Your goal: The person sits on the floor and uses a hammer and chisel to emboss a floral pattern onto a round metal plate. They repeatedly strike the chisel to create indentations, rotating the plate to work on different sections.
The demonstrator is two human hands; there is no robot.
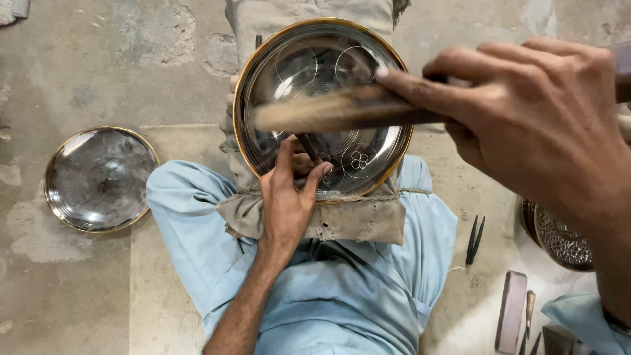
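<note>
A round shiny metal plate [296,59] with a brass rim and engraved circles and a flower mark lies on a cloth-covered block in my lap. My left hand [287,197] rests on the plate's near edge and holds a thin dark chisel [307,147] upright against the metal. My right hand [532,118] is raised close to the camera, shut on the handle of a hammer [328,112], whose blurred head hovers over the plate's middle.
A second shiny plate [98,179] lies on the concrete floor to the left. At the right sit a pair of dark dividers [474,240], a flat sharpening stone [511,312], small chisels [529,309] and an engraved plate [565,240]. My legs in light blue cloth fill the foreground.
</note>
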